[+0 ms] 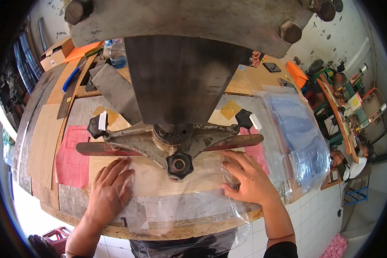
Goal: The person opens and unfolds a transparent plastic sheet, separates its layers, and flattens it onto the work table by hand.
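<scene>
A clear plastic sheet lies over the front of the worktable and hangs past its edge. My left hand holds the sheet's left side, its fingers bent together near the press bar. On the right side, my right hand rests at the sheet's edge with thumb and fingers apart. Between and beyond both hands stands the metal press head with black knobs, above a long reddish bar. Pink sheets lie beneath at both sides.
A stack of clear bluish plastic sheets lies at the right. At the back left are a bottle, a blue cutter and a cardboard box. A phone lies at the back right. Two people sit at the far right.
</scene>
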Motion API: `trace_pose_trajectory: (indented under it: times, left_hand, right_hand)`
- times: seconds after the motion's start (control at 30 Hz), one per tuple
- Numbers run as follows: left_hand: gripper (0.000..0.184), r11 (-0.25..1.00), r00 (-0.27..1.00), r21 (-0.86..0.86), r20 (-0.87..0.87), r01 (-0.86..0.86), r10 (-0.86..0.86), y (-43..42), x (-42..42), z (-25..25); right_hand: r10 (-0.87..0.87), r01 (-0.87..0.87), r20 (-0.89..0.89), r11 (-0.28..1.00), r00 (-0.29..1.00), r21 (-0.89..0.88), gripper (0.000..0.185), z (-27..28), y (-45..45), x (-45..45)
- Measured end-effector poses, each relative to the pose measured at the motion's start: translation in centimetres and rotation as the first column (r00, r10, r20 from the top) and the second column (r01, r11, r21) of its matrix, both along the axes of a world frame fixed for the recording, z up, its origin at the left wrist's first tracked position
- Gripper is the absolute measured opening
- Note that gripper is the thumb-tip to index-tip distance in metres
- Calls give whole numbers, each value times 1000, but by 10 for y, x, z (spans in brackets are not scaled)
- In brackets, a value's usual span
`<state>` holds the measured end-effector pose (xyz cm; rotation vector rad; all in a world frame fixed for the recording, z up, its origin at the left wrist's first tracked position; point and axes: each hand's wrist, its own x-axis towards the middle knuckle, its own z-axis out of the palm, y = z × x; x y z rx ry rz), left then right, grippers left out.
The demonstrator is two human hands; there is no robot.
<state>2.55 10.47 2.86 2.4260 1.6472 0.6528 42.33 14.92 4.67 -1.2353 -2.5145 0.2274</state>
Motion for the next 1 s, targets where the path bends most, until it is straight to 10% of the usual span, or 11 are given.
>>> trace_pose_trajectory:
  times: [1.0]
  left_hand:
    - [43, 1000, 1000, 1, -13, 20, -20, -2, -8, -8]
  right_hand:
    - [-53, 54, 22, 998, 998, -26, 54, 0, -2, -5]
